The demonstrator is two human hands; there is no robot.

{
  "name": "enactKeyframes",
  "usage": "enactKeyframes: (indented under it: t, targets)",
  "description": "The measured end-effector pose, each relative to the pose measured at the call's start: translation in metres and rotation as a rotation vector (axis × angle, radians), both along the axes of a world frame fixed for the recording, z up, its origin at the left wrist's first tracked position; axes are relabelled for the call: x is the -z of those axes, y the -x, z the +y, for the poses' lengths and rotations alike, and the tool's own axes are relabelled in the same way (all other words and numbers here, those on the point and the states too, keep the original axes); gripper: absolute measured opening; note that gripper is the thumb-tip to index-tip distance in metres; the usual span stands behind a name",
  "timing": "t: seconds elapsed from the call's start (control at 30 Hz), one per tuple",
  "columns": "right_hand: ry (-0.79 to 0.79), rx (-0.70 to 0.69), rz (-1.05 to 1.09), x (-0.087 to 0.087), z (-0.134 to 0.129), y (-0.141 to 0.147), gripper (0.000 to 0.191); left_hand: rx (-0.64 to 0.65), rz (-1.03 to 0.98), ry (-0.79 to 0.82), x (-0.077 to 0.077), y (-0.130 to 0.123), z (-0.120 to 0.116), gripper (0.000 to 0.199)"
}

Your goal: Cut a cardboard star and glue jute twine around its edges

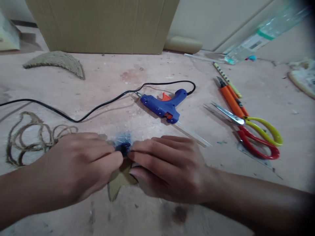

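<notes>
A small cardboard cutout [120, 180], with a pointed, star-like corner and dark edges, is partly covered by my hands. My left hand [83, 164] is closed, its fingertips pinching at the cutout's upper left. From the other side, my right hand [169, 167] grips the cutout between thumb and bent fingers. Between the fingertips shows a dark, shiny bit [125, 148] that I cannot make out, with a blue smear [123, 136] just beyond it. Loose jute twine [38, 131] lies in loops beside my left hand, some of it hidden behind the hand.
A blue glue gun [162, 105] with a clear stick lies beyond my hands, its black cord [98, 106] running left. To the right are scissors [258, 131], an orange cutter [231, 100] and a dotted pencil [226, 78]. Behind are a twine-covered crescent [57, 62], cardboard [103, 26] and a bottle [258, 41].
</notes>
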State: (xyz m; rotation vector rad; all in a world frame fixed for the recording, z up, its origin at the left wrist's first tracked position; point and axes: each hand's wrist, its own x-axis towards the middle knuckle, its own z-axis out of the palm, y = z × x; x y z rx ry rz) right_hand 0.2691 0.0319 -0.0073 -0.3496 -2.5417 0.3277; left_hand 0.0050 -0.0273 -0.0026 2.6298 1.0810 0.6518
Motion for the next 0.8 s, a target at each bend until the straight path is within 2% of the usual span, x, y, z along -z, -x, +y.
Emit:
enactKeyframes:
  t: [0.4,0.8]
  targets:
    - [-0.051,-0.010,-0.037,-0.0012,0.0004,-0.0004,0.011,-0.022,-0.004,0.025,0.0014,-0.0011,0.0002,0.032]
    - [-0.092,-0.035,-0.090,-0.0088,0.0015,0.0016,0.008,-0.004,0.015,0.030,-0.0035,-0.0011,-0.0006,0.034]
